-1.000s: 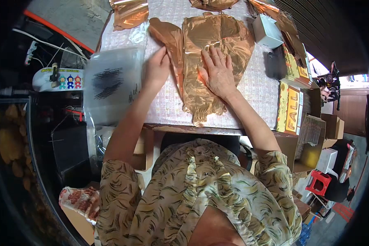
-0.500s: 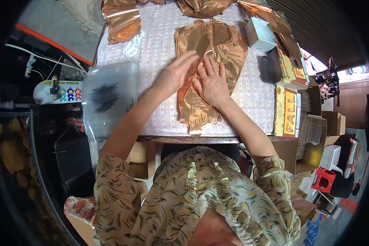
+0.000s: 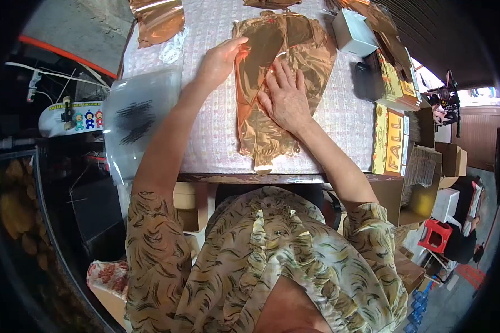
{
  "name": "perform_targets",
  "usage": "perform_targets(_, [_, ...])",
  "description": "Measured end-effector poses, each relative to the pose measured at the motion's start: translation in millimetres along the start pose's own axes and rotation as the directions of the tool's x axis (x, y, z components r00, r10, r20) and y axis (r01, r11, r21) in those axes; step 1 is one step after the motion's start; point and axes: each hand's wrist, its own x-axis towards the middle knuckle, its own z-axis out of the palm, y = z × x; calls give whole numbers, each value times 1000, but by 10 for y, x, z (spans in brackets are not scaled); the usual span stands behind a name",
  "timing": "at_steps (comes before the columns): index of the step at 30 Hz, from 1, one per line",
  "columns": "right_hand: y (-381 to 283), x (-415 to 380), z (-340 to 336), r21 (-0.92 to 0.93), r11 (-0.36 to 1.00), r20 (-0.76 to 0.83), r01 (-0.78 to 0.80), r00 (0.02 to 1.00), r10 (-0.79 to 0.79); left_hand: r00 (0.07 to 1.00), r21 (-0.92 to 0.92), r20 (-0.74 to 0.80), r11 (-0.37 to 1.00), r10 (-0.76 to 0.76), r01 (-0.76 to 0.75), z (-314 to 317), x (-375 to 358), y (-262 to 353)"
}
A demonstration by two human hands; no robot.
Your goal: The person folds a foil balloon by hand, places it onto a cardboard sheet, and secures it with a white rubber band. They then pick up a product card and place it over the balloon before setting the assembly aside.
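Evidently our copper foil (image 3: 308, 83) lies on the table (image 3: 205, 150) close before us, for easy reach. On its middle, our right hand (image 3: 288, 105) rests palm down, fingers spread, seemingly to stop it sliding. At the foil's far left edge, our left hand (image 3: 219, 64) curves inward; we cannot tell whether it pinches. Beyond the foil, another foil piece (image 3: 272, 3) lies apart, perhaps leaving working room.

Copper foil (image 3: 261, 66) partly hidden beneath right fingers (image 3: 285, 77)

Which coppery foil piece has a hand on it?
The large foil piece beneath the right hand, nearest the table's front edge; the others lie farther back.
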Motion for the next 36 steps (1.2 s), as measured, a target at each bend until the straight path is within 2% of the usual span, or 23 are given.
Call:
perform_targets(4, [6,9,21,-28,1000,8,2,1000,-2,998,-113,29,992,-48,51,-8,-2,-11])
perform_targets(6, [22,8,41,-21,1000,-7,12,1000,-12,996,64,41,995,74,-77,-46,-30,42])
perform_targets(11, [-2,19,-35,-55,998,-21,23,999,-24,989,96,50,985,141,-146,-29,-25,-52])
perform_targets(14, [-32,9,-163,-22,997,-49,72,996,-73,984,148,59,974,168,-175,-47,-43,-10])
perform_targets(16, [-59,-30,-248,132,985,-20,116,993,-114,983,178,63,968,171,-179,-35,-61,-3])
perform_targets(17, [-84,-53,-303,130,985,-18,117,993,-116,979,198,60,959,193,-201,-30,-63,0])
perform_targets(19, [-132,-109,-391,185,956,-2,229,973,-232,976,216,54,951,212,-219,-15,-63,-31])
perform_targets(23, [-128,-205,-368,231,909,60,346,928,-368,970,284,97,928,222,-241,-9,-72,-30])
perform_targets(24, [-133,-210,-402,211,914,131,348,916,-379,971,309,96,921,219,-238,0,-79,-30])
perform_targets(27, [-124,-235,-412,251,891,193,379,882,-429,975,310,104,925,196,-219,0,-83,-32])
perform_targets(31, [-160,-277,-424,248,869,182,429,860,-477,974,330,97,917,205,-225,4,-97,-21])
perform_targets(36, [-213,-380,-475,345,823,165,450,834,-526,979,363,84,909,188,-206,36,-93,-48])
